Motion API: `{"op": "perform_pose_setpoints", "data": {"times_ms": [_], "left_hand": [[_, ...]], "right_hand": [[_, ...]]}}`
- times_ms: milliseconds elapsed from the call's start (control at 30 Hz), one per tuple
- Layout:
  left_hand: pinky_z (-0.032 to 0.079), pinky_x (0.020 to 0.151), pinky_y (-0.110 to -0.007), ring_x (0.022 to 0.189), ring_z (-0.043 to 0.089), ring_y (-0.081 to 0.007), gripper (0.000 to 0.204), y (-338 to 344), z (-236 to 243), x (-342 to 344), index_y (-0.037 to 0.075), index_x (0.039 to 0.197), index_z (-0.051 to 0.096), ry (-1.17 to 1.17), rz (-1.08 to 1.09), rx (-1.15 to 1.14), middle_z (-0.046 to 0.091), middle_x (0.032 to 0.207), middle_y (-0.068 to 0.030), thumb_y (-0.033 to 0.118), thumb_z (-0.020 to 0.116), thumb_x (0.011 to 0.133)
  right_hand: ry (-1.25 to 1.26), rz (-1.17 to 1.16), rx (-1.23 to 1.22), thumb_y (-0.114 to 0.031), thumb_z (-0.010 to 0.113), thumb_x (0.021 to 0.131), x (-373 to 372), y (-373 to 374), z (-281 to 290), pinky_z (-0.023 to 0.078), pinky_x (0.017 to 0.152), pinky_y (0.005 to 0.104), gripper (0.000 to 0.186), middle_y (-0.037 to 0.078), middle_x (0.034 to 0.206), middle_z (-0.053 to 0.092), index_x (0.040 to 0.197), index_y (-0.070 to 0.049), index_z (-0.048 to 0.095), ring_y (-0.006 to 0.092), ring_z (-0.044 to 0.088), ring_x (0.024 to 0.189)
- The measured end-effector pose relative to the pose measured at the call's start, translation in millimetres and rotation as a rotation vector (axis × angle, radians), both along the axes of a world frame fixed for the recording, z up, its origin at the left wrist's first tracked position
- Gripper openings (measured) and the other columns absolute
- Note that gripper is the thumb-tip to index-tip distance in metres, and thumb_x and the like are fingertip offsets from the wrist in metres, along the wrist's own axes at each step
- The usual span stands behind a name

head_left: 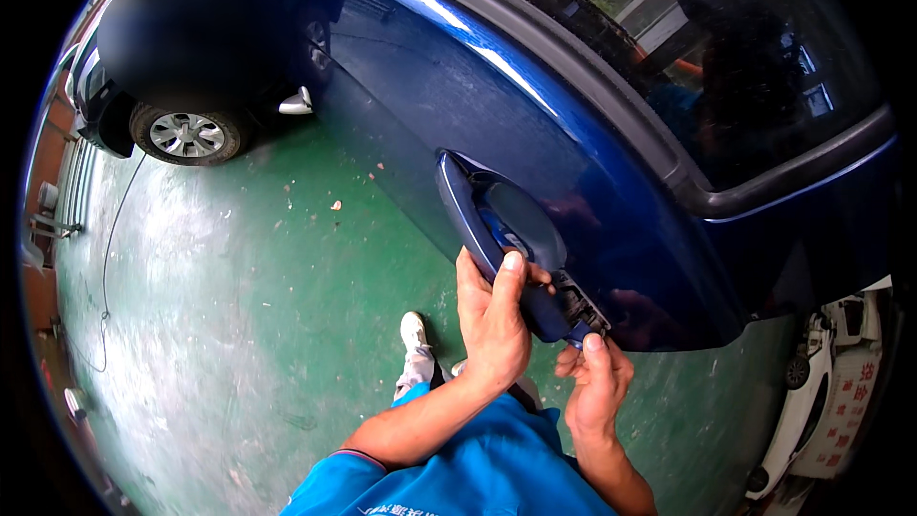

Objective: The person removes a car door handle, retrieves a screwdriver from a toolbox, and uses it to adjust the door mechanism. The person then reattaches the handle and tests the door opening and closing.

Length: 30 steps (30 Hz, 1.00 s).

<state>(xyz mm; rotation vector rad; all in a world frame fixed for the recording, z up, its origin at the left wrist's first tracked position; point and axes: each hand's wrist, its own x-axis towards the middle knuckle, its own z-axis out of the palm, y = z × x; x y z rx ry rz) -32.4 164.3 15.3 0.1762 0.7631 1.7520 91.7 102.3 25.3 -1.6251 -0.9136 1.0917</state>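
Observation:
A dark blue car door handle (465, 205) stands out from the blue car door (611, 172), its rear end swung away from the panel. My left hand (495, 311) is closed around the handle's rear part, thumb on the outer face and fingers behind it. Beside it, my right hand (596, 373) pinches a small blue piece (579, 333) at the handle's rear end, between thumb and forefinger. Next to that piece an opening (578, 304) in the door shows dark mechanism parts. Behind the handle lies the rounded recess (523, 220) of the door skin.
The door's window (764, 67) is above right. A wheel (188, 136) of a vehicle stands far left on the green floor (287, 296). A thin dark cable (107, 277) runs along the left. White cars (807, 411) and a lettered board (845, 411) are at the right edge.

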Motion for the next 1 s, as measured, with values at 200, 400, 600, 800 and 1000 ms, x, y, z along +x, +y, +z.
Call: {"op": "perform_pose_setpoints", "data": {"times_ms": [200,400,600,800,1000], "left_hand": [[0.053,0.07,-0.031,0.077,0.06,-0.0136,0.02,3.1,3.4,2.9,0.004,0.111,0.043,-0.072,0.023,0.006,0.056,0.093,-0.0071,0.015,0.055,0.101],[0.053,0.064,-0.029,0.074,0.06,-0.013,0.024,5.1,-3.5,5.6,0.005,0.112,0.043,-0.081,0.058,-0.002,0.056,0.09,-0.0059,0.016,0.059,0.099],[0.053,0.063,-0.029,0.07,0.063,-0.0141,0.038,8.6,-4.4,1.6,0.0,0.111,0.047,-0.025,0.052,-0.059,0.059,0.089,-0.0076,0.022,0.071,0.091],[0.053,0.057,-0.026,0.063,0.062,-0.0121,0.034,12.3,-3.8,-2.8,0.002,0.107,0.046,-0.218,0.085,-0.018,0.057,0.086,-0.0059,0.016,0.07,0.089],[0.052,0.057,-0.026,0.062,0.061,-0.0114,0.041,11.2,-6.3,0.0,-0.002,0.117,0.045,-0.162,0.116,-0.006,0.057,0.087,-0.0062,0.016,0.069,0.089]], "right_hand": [[-0.005,-0.005,0.0,-0.036,0.063,0.091,1.0,2.8,2.1,0.046,0.058,0.0278,0.039,0.008,0.069,0.064,0.086,0.003,0.067,0.015,0.057,0.059],[0.049,0.023,0.021,-0.034,0.059,0.095,-0.1,5.8,1.3,0.046,0.058,0.0258,0.037,0.006,0.071,0.064,0.092,0.002,0.066,0.0133,0.057,0.059],[0.046,0.066,-0.015,-0.044,0.053,0.099,9.7,1.2,3.0,0.047,0.06,0.029,0.045,0.01,0.072,0.063,0.092,0.0,0.062,0.0182,0.059,0.063],[0.017,0.115,-0.031,-0.043,0.052,0.1,8.7,5.8,2.5,0.046,0.059,0.0289,0.051,0.01,0.068,0.062,0.102,0.007,0.061,0.0175,0.058,0.063],[-0.007,0.143,-0.046,-0.044,0.052,0.1,11.1,7.0,5.4,0.044,0.06,0.029,0.056,0.01,0.067,0.061,0.109,0.01,0.058,0.0168,0.056,0.063]]}}
